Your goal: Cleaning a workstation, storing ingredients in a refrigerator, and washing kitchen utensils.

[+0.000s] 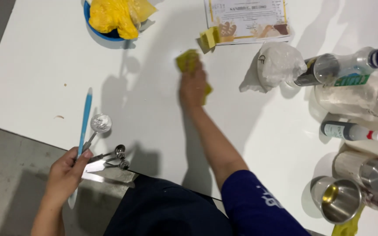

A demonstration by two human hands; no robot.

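Observation:
My right hand (pixel 192 87) presses a yellow cloth (pixel 188 61) flat on the white table (pixel 36 65), arm stretched forward. My left hand (pixel 66 172) is at the table's near edge, shut on a bundle of utensils: a blue-handled tool (pixel 85 118), metal measuring spoons (pixel 101 123) and a flat metal blade (pixel 108 180) sticking out to the right.
A blue bowl with yellow plastic (pixel 114 15) sits at the far edge. A printed sheet (pixel 246 17), a yellow sponge piece (pixel 209 38), a crumpled clear bag (pixel 281 63), bottles (pixel 351 67) and metal cups (pixel 337 199) crowd the right side.

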